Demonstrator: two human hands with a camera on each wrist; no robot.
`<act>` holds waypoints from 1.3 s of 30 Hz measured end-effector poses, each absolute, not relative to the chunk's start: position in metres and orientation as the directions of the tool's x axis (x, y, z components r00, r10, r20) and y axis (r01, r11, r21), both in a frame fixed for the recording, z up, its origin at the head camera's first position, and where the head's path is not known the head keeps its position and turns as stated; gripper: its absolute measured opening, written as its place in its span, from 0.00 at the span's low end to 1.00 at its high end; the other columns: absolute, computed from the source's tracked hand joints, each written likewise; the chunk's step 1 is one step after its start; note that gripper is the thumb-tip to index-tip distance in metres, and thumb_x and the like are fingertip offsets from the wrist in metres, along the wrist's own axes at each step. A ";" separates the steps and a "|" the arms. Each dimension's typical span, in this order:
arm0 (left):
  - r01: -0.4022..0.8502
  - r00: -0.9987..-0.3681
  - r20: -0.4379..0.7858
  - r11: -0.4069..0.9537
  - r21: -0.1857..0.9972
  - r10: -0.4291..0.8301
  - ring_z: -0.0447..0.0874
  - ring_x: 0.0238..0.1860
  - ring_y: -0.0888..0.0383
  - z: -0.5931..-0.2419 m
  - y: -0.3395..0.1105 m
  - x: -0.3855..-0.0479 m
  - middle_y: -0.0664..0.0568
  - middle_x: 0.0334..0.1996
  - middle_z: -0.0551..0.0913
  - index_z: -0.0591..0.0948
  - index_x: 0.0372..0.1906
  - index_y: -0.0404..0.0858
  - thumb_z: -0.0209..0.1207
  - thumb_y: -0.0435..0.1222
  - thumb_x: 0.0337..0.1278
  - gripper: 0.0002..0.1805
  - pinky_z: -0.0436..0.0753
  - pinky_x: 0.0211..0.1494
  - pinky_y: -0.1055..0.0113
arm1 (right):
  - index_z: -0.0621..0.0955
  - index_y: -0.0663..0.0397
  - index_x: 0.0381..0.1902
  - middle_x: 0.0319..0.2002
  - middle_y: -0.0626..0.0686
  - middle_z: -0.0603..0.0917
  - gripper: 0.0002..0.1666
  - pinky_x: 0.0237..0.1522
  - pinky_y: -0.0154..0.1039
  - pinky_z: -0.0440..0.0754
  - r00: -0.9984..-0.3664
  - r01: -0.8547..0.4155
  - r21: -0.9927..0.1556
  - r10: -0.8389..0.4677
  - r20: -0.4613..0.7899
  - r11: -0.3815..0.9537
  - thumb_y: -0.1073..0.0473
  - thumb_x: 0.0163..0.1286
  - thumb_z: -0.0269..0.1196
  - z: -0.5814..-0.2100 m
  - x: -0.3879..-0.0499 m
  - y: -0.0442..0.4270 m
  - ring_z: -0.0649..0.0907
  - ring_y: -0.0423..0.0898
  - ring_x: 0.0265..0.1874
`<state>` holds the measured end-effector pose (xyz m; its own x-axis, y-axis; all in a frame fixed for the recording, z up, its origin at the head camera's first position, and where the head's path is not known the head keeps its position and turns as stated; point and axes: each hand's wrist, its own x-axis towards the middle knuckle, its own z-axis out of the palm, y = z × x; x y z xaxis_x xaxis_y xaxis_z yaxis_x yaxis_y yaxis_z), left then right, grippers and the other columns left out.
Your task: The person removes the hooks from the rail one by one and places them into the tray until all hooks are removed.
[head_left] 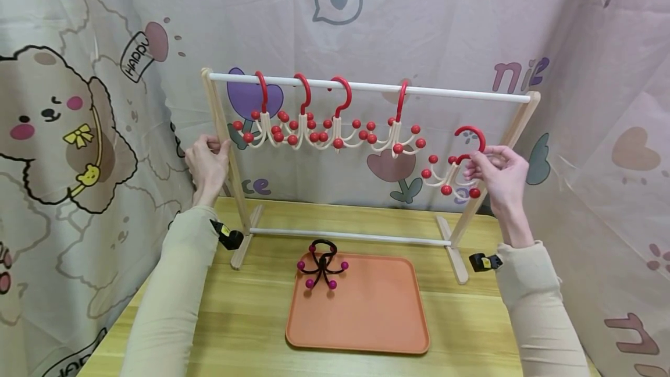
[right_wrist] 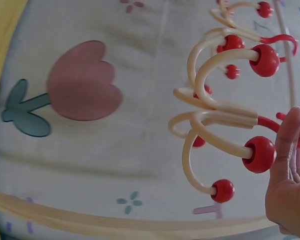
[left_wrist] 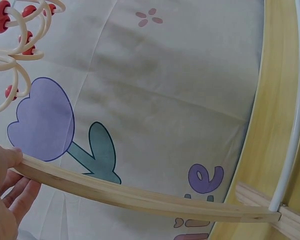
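Observation:
My left hand (head_left: 206, 163) grips the left wooden post (head_left: 237, 185) of a garment rack, its thumb and fingers on either side of the wood in the left wrist view. At the right, my right hand (head_left: 501, 178) pinches the red hook of a cream claw hanger (right_wrist: 230, 117) with red ball tips. This hanger is off the bar, below its right part and in front of the right post (head_left: 466, 214). Several matching hangers (head_left: 395, 132) hang by their red hooks from the white top bar (head_left: 460, 93). Part of the held hook is hidden behind the fingers.
An orange tray (head_left: 366, 313) lies on the wooden table (head_left: 246, 319) before the rack. On its back left corner sits a black claw hanger (head_left: 323, 266) with magenta ball tips. A white lower bar (head_left: 345, 236) joins the rack's feet. Printed curtains stand behind and at both sides.

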<state>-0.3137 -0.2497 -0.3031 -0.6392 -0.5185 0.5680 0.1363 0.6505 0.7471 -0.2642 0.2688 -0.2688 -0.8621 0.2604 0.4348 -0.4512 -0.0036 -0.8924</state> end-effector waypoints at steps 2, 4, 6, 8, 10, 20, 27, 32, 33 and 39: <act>0.136 -0.640 0.567 0.650 0.747 -0.518 0.83 0.43 0.38 -0.303 -0.250 -0.314 0.34 0.41 0.87 0.82 0.45 0.27 0.63 0.39 0.66 0.16 0.69 0.43 0.65 | 0.80 0.55 0.38 0.23 0.44 0.88 0.05 0.26 0.28 0.84 -0.874 -0.434 -0.901 0.240 0.423 0.008 0.66 0.67 0.67 -0.278 -0.265 0.269 0.85 0.37 0.17; 0.136 -0.643 0.565 0.649 0.748 -0.517 0.83 0.43 0.38 -0.303 -0.249 -0.314 0.34 0.41 0.87 0.82 0.45 0.27 0.62 0.40 0.67 0.17 0.69 0.43 0.65 | 0.80 0.54 0.38 0.22 0.43 0.88 0.05 0.25 0.27 0.83 -0.885 -0.419 -0.908 0.214 0.414 0.021 0.66 0.67 0.66 -0.288 -0.264 0.270 0.85 0.37 0.17; 0.134 -0.643 0.562 0.647 0.751 -0.520 0.83 0.43 0.38 -0.303 -0.249 -0.314 0.34 0.41 0.87 0.82 0.45 0.27 0.62 0.40 0.67 0.17 0.70 0.44 0.64 | 0.79 0.55 0.36 0.21 0.43 0.88 0.05 0.23 0.28 0.83 -0.894 -0.413 -0.911 0.191 0.406 0.004 0.69 0.67 0.65 -0.299 -0.265 0.269 0.84 0.37 0.17; 0.134 -0.644 0.561 0.645 0.753 -0.521 0.83 0.43 0.39 -0.303 -0.249 -0.314 0.34 0.41 0.87 0.82 0.45 0.27 0.62 0.40 0.67 0.17 0.70 0.44 0.64 | 0.79 0.53 0.35 0.21 0.43 0.88 0.06 0.23 0.28 0.83 -0.901 -0.405 -0.914 0.166 0.401 0.010 0.69 0.68 0.64 -0.311 -0.265 0.269 0.85 0.36 0.17; 0.134 -0.643 0.561 0.645 0.752 -0.521 0.83 0.43 0.39 -0.303 -0.249 -0.314 0.34 0.42 0.87 0.83 0.46 0.27 0.63 0.40 0.67 0.17 0.70 0.44 0.64 | 0.79 0.52 0.35 0.21 0.44 0.88 0.07 0.23 0.30 0.84 -0.909 -0.396 -0.918 0.142 0.392 0.000 0.69 0.68 0.64 -0.322 -0.266 0.268 0.85 0.37 0.18; 0.134 -0.647 0.558 0.644 0.753 -0.519 0.83 0.42 0.39 -0.304 -0.248 -0.314 0.34 0.42 0.87 0.83 0.46 0.27 0.62 0.40 0.67 0.17 0.69 0.42 0.66 | 0.80 0.59 0.36 0.25 0.46 0.90 0.04 0.27 0.31 0.86 -0.940 -0.342 -0.939 0.029 0.341 -0.042 0.71 0.68 0.64 -0.381 -0.264 0.256 0.86 0.38 0.21; 0.132 -0.643 0.562 0.647 0.751 -0.521 0.83 0.43 0.38 -0.304 -0.249 -0.315 0.33 0.42 0.87 0.82 0.46 0.27 0.62 0.40 0.67 0.17 0.71 0.45 0.63 | 0.80 0.62 0.37 0.26 0.48 0.90 0.05 0.30 0.33 0.87 -0.951 -0.299 -0.954 -0.076 0.301 -0.034 0.74 0.67 0.62 -0.421 -0.262 0.242 0.87 0.39 0.23; 0.127 -0.641 0.561 0.648 0.751 -0.524 0.84 0.44 0.38 -0.304 -0.250 -0.315 0.33 0.42 0.87 0.83 0.46 0.27 0.62 0.40 0.67 0.18 0.72 0.46 0.61 | 0.78 0.67 0.38 0.26 0.47 0.89 0.03 0.31 0.35 0.87 -0.946 -0.290 -0.956 -0.135 0.294 -0.050 0.75 0.67 0.61 -0.441 -0.260 0.228 0.87 0.39 0.24; 0.127 -0.639 0.562 0.649 0.750 -0.525 0.84 0.43 0.38 -0.304 -0.250 -0.315 0.33 0.42 0.87 0.83 0.46 0.27 0.62 0.40 0.67 0.17 0.72 0.45 0.62 | 0.78 0.68 0.37 0.26 0.47 0.89 0.03 0.30 0.35 0.88 -0.943 -0.290 -0.955 -0.151 0.296 -0.056 0.75 0.67 0.62 -0.444 -0.259 0.225 0.87 0.40 0.23; 0.128 -0.636 0.570 0.657 0.743 -0.520 0.84 0.42 0.38 -0.305 -0.250 -0.316 0.33 0.41 0.87 0.83 0.46 0.27 0.62 0.40 0.67 0.18 0.70 0.43 0.64 | 0.71 0.83 0.39 0.26 0.45 0.89 0.13 0.30 0.37 0.88 -0.928 -0.273 -0.959 -0.242 0.282 -0.070 0.74 0.67 0.62 -0.462 -0.254 0.209 0.88 0.40 0.24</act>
